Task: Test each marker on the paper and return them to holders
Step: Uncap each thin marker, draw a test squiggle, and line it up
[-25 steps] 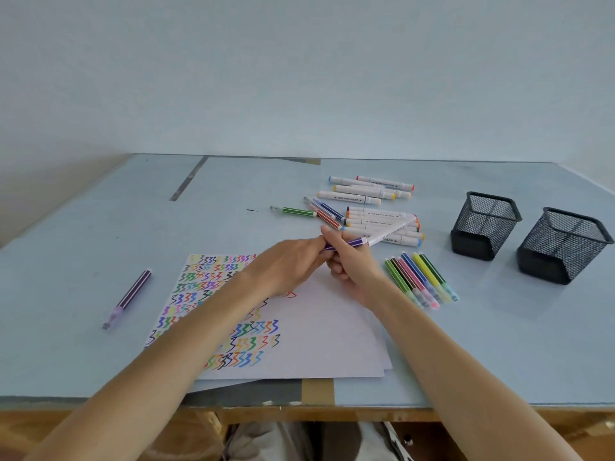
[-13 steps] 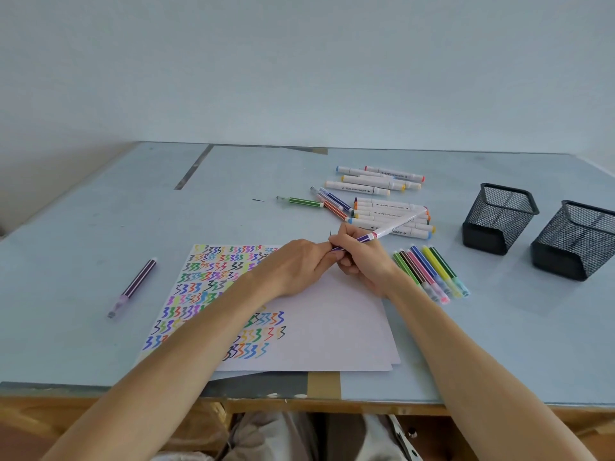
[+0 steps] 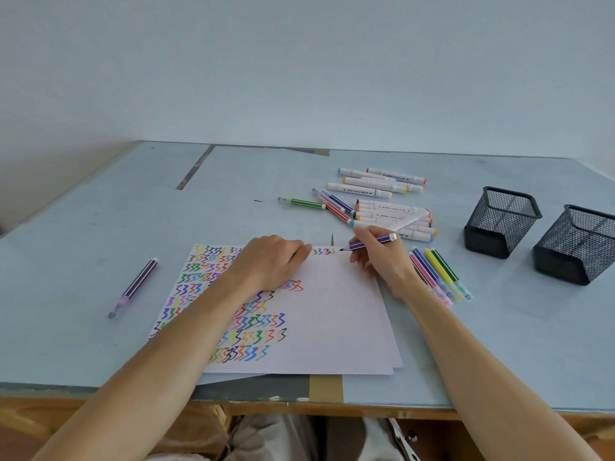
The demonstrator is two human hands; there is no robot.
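Right hand [image 3: 382, 257] has its fingers pinched round a purple striped marker [image 3: 369, 242], tip down at the top edge of the paper [image 3: 332, 321]. Left hand [image 3: 273, 261] sits curled on the sheet; can't tell if it's holding anything. Both mesh holders [image 3: 501, 221] stand off right on the bench [image 3: 83, 227].

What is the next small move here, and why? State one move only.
Probably lower the purple marker a touch and draw a squiggle. The right hand holds it uncapped, tip poised at the paper's top edge just right of the last squiggles, where the row has blank space. The left hand rests on the sheet.
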